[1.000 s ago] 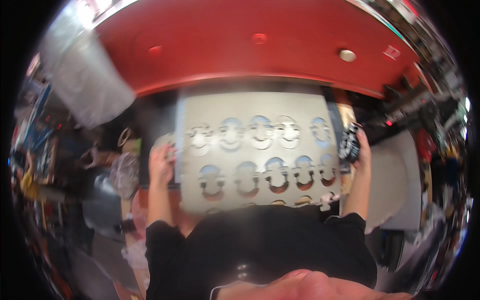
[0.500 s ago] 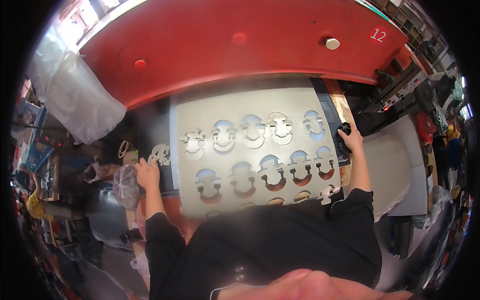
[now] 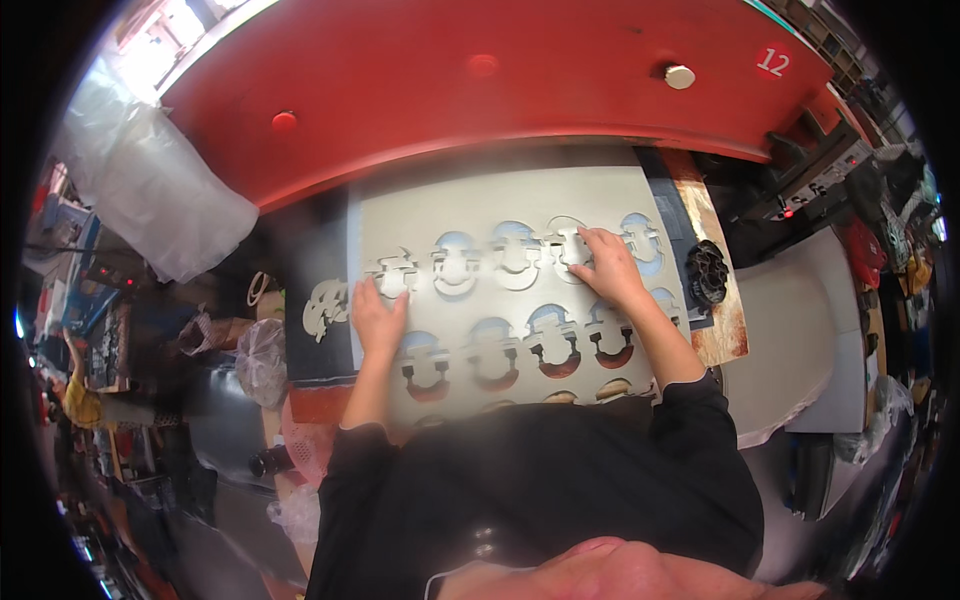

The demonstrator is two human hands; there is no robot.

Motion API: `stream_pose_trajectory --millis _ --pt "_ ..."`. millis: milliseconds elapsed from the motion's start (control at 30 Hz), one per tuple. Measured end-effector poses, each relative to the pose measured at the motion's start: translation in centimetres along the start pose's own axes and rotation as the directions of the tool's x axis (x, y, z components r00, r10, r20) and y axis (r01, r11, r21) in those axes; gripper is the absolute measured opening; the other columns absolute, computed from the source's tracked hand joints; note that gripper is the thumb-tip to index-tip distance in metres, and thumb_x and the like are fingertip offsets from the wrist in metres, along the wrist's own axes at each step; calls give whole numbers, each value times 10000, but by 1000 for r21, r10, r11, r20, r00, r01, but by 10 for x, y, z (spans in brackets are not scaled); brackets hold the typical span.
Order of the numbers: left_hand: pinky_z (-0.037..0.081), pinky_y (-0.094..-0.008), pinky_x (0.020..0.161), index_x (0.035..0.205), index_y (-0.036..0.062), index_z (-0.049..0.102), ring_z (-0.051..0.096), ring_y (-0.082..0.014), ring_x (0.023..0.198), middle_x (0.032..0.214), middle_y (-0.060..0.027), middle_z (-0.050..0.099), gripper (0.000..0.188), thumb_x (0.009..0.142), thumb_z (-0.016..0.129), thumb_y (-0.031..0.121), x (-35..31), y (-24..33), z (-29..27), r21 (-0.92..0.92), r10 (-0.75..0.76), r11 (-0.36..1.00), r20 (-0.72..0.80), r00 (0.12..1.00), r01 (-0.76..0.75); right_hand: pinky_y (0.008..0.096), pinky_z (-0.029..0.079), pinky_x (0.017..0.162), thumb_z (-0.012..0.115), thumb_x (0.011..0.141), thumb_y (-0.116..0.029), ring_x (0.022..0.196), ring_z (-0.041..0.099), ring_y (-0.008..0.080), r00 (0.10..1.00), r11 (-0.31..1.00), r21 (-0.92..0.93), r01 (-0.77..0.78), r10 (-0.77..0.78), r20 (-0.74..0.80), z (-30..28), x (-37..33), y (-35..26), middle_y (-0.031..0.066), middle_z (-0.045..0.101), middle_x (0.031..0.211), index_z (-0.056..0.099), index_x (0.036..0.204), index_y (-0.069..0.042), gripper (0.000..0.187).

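A pale beige sheet (image 3: 440, 200) with rows of curved cut-outs lies across the work surface before me. My left hand (image 3: 380, 318) rests at its left side, thumb and fingers apart, by a loose cut piece (image 3: 395, 266) in the upper row. Over the same row's right part, my right hand (image 3: 612, 270) spreads thumb and index finger at the edge of another cut piece (image 3: 566, 246). Neither piece is visibly lifted. A black cutting die (image 3: 707, 272) sits to the right of the sheet. Several cut pieces (image 3: 326, 308) are piled at its left.
A wide red machine beam (image 3: 480, 100) spans the far side above the sheet. Clear plastic sheeting (image 3: 160, 190) hangs at the left, and a filled plastic bag (image 3: 262, 360) is below it. A grey side table (image 3: 790, 330) with sheet material stands at the right.
My right hand has let go of the black cutting die and moved left onto the sheet. My left hand has moved right from beside the piled pieces onto the sheet's left part.
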State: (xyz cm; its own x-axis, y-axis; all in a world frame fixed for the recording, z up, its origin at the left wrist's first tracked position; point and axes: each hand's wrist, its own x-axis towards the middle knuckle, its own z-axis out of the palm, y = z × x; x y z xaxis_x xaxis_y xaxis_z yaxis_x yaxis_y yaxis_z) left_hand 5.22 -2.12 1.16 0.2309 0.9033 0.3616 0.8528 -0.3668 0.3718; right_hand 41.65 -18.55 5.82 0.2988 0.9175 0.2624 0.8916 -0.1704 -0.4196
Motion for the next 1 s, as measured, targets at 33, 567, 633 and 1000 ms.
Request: stream_pose_trajectory --millis 33,567,633,1000 --pt "375 -454 1033 1273 -47 495 483 -409 1204 1264 -281 524 680 761 753 319 3 -2 -3 -89 -24 996 -1 1000 23 411 416 987 764 732 -245 1130 515 325 999 1000 -8 30 -31 -25 5 2 -3 135 584 1204 583 1242 -41 578" --pt "497 -378 836 1077 -13 556 637 -319 952 1015 -189 649 369 734 673 53 70 -17 -32 -271 -64 952 284 957 144 422 394 994 776 709 -253 1156 486 332 979 996 -89 8 -26 -205 21 -2 -12 162 515 1284 599 1213 -60 568" --pt "485 -404 869 1075 -9 538 613 -355 987 1030 -204 626 384 725 667 79 67 -14 -32 -69 -19 997 212 977 35 440 385 1006 766 728 -260 1173 476 355 981 998 -37 54 -60 -182 25 6 -32 183 483 1311 585 1224 -56 566" --pt "502 -290 815 1071 37 510 620 -154 888 988 -83 631 319 782 599 -65 73 -37 -20 -793 25 419 497 867 442 377 445 952 691 794 -175 1116 548 315 947 835 458 307 -314 -63 124 101 -204 174 584 1179 574 1233 -67 467"
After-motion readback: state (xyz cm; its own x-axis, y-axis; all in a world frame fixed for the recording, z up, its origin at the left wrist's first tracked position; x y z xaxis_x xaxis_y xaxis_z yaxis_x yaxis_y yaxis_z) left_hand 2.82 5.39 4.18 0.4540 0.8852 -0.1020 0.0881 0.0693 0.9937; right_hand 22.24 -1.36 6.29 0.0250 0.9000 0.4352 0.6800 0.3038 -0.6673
